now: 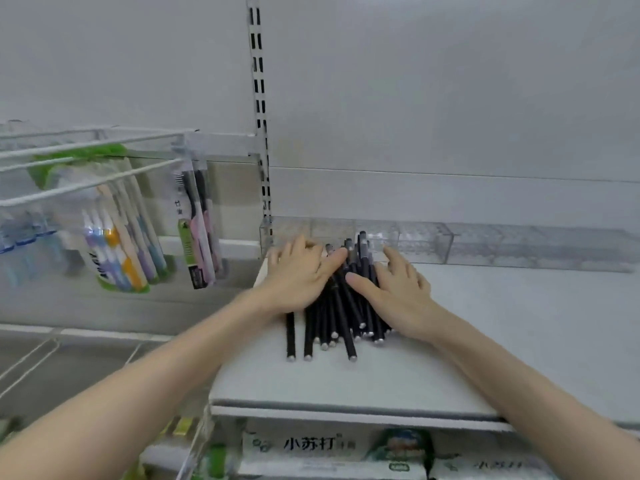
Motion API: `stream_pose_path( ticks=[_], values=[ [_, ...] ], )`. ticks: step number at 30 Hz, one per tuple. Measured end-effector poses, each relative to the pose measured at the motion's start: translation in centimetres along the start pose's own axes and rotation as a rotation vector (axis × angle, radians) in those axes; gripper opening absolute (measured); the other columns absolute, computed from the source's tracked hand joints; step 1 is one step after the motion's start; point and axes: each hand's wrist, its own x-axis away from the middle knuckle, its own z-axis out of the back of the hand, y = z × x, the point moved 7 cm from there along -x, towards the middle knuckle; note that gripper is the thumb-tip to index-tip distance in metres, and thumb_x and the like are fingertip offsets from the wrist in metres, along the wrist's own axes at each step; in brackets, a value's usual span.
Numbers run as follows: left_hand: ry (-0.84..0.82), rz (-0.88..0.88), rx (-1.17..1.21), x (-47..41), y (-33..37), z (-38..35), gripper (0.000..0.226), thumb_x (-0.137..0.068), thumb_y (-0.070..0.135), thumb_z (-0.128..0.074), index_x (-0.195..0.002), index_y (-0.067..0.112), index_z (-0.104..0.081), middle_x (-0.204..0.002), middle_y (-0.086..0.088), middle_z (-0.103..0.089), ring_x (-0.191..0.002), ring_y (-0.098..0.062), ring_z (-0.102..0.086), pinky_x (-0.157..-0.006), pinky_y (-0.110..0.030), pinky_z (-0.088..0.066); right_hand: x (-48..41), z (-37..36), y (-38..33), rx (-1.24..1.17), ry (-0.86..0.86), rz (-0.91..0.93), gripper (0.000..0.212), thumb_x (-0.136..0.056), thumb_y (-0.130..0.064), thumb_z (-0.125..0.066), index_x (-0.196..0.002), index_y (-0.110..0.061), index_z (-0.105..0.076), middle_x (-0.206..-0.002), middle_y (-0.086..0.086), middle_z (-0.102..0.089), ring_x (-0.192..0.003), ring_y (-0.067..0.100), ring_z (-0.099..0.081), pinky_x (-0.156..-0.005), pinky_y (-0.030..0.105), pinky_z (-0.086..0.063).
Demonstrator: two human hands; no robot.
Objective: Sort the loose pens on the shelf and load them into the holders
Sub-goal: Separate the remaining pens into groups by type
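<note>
Head view: pens [341, 317] between flat hands [298, 277] [398, 292]

Black pens [341, 306] heaped on the shelf [346, 382]
Lie roughly parallel, silver ends frontward, just before clear holders [422, 244].

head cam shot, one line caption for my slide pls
Left hand and right hand rest flat on a pile of black pens on the white shelf, clear holders behind.

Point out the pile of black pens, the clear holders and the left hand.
pile of black pens [337, 317]: head view, mid-barrels.
clear holders [424, 244]: head view, front wall.
left hand [298, 275]: head view, back of hand.
</note>
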Motion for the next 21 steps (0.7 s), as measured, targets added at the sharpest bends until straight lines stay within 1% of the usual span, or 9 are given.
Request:
stream_pose_path(
  ticks=[2, 3, 5, 8, 11, 14, 16, 19, 21],
  values=[
    [0.022, -0.012, 0.09, 0.7, -0.4, 0.3, 0.057, -0.096, 0.054, -0.022, -0.134, 0.016, -0.042, -0.144, -0.007, -0.035, -0.136, -0.022, -0.027, -0.11, -0.041, -0.017, -0.2, 0.2, 0.2, -0.026, 0.032, 0.003, 0.074, -0.09, -0.065, -0.033, -0.149, -0.021, -0.024, -0.161, 0.001, -0.005, -0.148, 0.019, -0.001, -0.119, 0.043, -0.004],
    [0.016, -0.023, 0.153, 1.0, -0.6, 0.4, 0.061, -0.096, 0.054, -0.023, -0.142, 0.015, -0.033, -0.149, -0.005, -0.03, -0.139, -0.02, -0.023, -0.112, -0.04, -0.015, -0.3, 0.1, 0.2, -0.046, 0.046, 0.023, 0.079, -0.085, -0.072, -0.033, -0.148, -0.024, -0.025, -0.159, 0.001, -0.015, -0.147, 0.022, -0.009, -0.119, 0.046, -0.01],
    [-0.042, -0.058, 0.235, 1.4, -0.6, -0.2, 0.064, -0.096, 0.055, -0.026, -0.149, 0.019, -0.021, -0.155, 0.001, -0.023, -0.143, -0.015, -0.018, -0.116, -0.039, -0.014, -0.1, 0.3, 0.0, -0.114, 0.066, 0.061, 0.081, -0.074, -0.08, -0.031, -0.139, -0.032, -0.037, -0.144, -0.004, -0.038, -0.138, 0.023, -0.029, -0.114, 0.047, -0.024],
    [-0.1, -0.128, 0.155, 1.9, 0.0, -1.6, 0.063, -0.096, 0.054, -0.027, -0.15, 0.024, -0.016, -0.157, 0.005, -0.019, -0.144, -0.012, -0.013, -0.117, -0.042, -0.01, 0.1, 0.7, 0.7, -0.179, 0.1, 0.069, 0.062, -0.086, -0.067, -0.041, -0.138, -0.033, -0.041, -0.143, -0.006, -0.038, -0.139, 0.017, -0.026, -0.115, 0.034, -0.018],
    [-0.11, -0.147, 0.121, 1.7, 0.2, -2.2, 0.063, -0.096, 0.055, -0.026, -0.15, 0.025, -0.012, -0.156, 0.005, -0.018, -0.144, -0.013, -0.012, -0.117, -0.042, -0.007, 0.3, 1.3, 1.1, -0.124, 0.158, 0.085, 0.055, -0.089, -0.057, -0.046, -0.138, -0.031, -0.044, -0.142, -0.005, -0.042, -0.134, 0.018, -0.034, -0.113, 0.038, -0.027],
    [-0.082, -0.138, 0.151, 1.6, 0.4, -2.0, 0.062, -0.096, 0.054, -0.026, -0.149, 0.024, -0.017, -0.154, 0.006, -0.022, -0.143, -0.013, -0.016, -0.117, -0.043, -0.002, 0.4, 1.4, 0.9, -0.113, 0.167, 0.102, 0.053, -0.09, -0.053, -0.048, -0.136, -0.027, -0.047, -0.136, -0.006, -0.047, -0.13, 0.017, -0.038, -0.11, 0.039, -0.032],
    [-0.026, -0.135, 0.177, 1.7, 0.3, -1.4, 0.059, -0.096, 0.052, -0.029, -0.147, 0.023, -0.024, -0.152, 0.005, -0.028, -0.141, -0.013, -0.02, -0.117, -0.043, -0.003, 0.6, 1.7, 0.6, -0.13, 0.194, 0.128, 0.048, -0.091, -0.051, -0.05, -0.131, -0.025, -0.052, -0.133, -0.006, -0.048, -0.128, 0.015, -0.039, -0.107, 0.032, -0.031],
    [0.103, -0.197, 0.194, 1.7, 0.6, 0.8, 0.043, -0.097, 0.043, -0.039, -0.13, 0.019, -0.049, -0.135, 0.003, -0.047, -0.131, -0.016, -0.035, -0.11, -0.033, -0.021, 1.0, 3.3, 0.0, -0.105, 0.281, 0.148, 0.039, -0.093, -0.04, -0.055, -0.124, -0.017, -0.056, -0.129, -0.004, -0.051, -0.121, 0.012, -0.044, -0.093, 0.02, -0.029],
    [0.13, -0.259, 0.199, 1.5, 1.5, 2.4, 0.028, -0.096, 0.035, -0.046, -0.113, 0.017, -0.06, -0.118, 0.004, -0.057, -0.118, -0.016, -0.047, -0.097, -0.027, -0.031, 1.2, 4.6, 0.0, -0.058, 0.318, 0.142, 0.033, -0.093, -0.034, -0.057, -0.119, -0.014, -0.06, -0.124, -0.001, -0.056, -0.116, 0.014, -0.051, -0.09, 0.022, -0.034]
  ],
)
